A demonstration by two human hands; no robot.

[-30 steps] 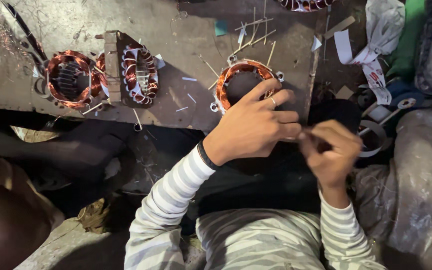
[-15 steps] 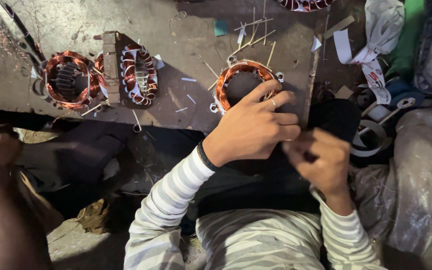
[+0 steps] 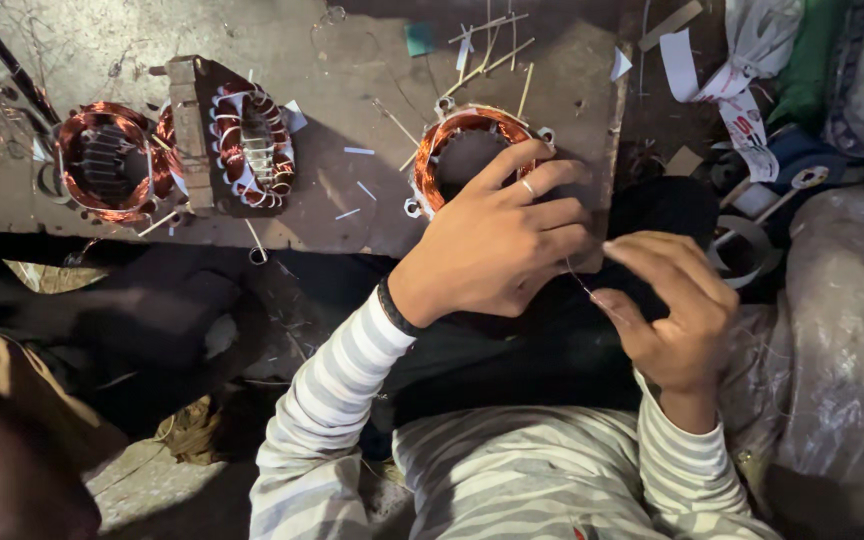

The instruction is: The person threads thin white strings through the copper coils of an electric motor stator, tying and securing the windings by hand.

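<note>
A round motor stator with copper windings [image 3: 452, 140] lies on the grey workbench [image 3: 352, 90]. My left hand [image 3: 497, 245] rests over its near side, fingers spread, a ring on one finger. My right hand [image 3: 667, 305] is just right of it, thumb and forefinger pinched on a thin wire [image 3: 577, 280] that runs toward the left hand. Both arms wear grey and white striped sleeves.
Two more copper-wound stators [image 3: 102, 160] [image 3: 247, 145] lie at the bench's left. Thin sticks and paper slips [image 3: 487, 40] litter the bench top. Cloth, tape rolls and plastic bags [image 3: 832, 300] crowd the right. Another person's shoulder [image 3: 12, 440] shows at lower left.
My right hand has dropped slightly and drawn the thin wire out from the left hand. The other person's hand at the left edge has withdrawn.
</note>
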